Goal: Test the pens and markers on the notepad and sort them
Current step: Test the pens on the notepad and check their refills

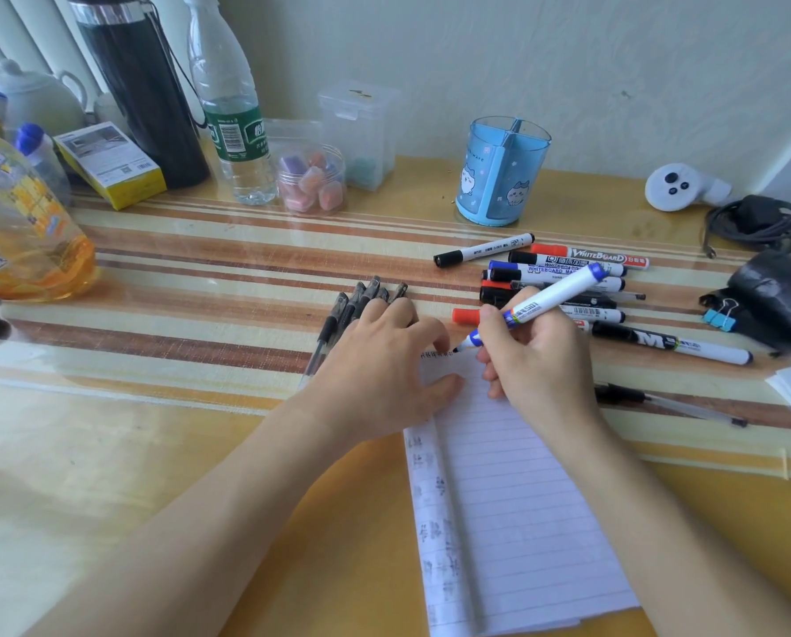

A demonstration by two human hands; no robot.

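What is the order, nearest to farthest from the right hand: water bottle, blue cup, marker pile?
1. The marker pile, just behind the right hand.
2. The blue cup, farther back.
3. The water bottle, far back left.

Soft daylight, glossy glare, warped edges

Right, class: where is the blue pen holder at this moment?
In the head view, the blue pen holder stands at the back of the desk, right of centre, behind the pile of markers and right of the clear plastic box.
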